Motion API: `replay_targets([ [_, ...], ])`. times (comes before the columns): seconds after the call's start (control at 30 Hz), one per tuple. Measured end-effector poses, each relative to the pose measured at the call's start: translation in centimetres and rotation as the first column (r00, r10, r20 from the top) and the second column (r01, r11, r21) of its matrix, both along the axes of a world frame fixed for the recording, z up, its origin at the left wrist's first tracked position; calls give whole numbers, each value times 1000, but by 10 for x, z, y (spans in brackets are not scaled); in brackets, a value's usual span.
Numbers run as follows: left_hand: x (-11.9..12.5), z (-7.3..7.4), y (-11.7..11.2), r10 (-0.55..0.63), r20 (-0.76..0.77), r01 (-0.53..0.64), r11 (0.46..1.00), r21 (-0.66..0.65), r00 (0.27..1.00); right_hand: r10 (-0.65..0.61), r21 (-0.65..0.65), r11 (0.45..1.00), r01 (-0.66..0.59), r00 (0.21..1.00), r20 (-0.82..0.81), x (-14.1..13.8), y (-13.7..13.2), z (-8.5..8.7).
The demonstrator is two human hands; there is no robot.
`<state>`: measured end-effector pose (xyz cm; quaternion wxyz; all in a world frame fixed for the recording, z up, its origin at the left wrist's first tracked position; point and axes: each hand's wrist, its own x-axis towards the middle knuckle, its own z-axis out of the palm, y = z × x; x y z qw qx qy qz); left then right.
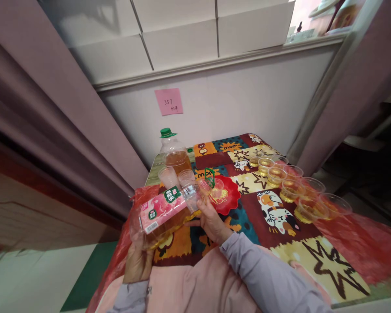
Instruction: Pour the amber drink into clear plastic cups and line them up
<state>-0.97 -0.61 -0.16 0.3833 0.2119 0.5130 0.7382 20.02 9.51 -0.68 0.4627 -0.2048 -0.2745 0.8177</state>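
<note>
A large clear plastic bottle with a pink label (164,215) lies tilted in both bare hands above the near left part of the table, amber liquid pooled along its lower side. The left hand (137,261) is closed around the bottom end, while the right hand (212,221) grips near the neck, thumb on the upper side and fingers partly hidden beneath. Behind stands a big clear plastic jug with a green cap (178,160), upright and partly filled with amber liquid. Just in front of it are clear plastic cups (168,176), seen partly behind the held bottle, whose contents cannot be made out. Beyond the right hand sits a red scalloped dish with a yellow design (230,198), partly covered by clear plastic; a green plastic loop (209,177) shows near its far edge. Along the right, clear shallow cups with pale yellow liquid (292,190) stand close together in a slanting row, with more clear cups just beside them. All this rests on a patchwork mat with cartoon cats (247,226), with thin red plastic sheeting (361,239) at the sides. Mauve curtains (74,100) flank a white wall (234,100) bearing a pink paper note (168,101).
</note>
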Motion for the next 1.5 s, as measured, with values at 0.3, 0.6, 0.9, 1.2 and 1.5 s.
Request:
replay_targets([
  [0.3,0,1,0,25,20,-24,1000,-13,999,0,10,1000,0,1000,-5,-2,0,-3],
  [0.6,-4,-4,0,29,33,-28,999,-34,999,4,5,1000,-4,1000,-17,0,0,-1],
  [0.9,-6,-8,0,27,26,-27,999,-19,999,2,12,1000,-2,1000,-6,1,-1,2],
  [1.2,-2,-1,1,10,12,-9,1000,-7,1000,-2,1,1000,2,1000,-14,-1,0,-1],
  [1.5,-4,-4,0,6,27,-6,1000,0,1000,13,18,1000,-13,1000,-8,1,0,1],
])
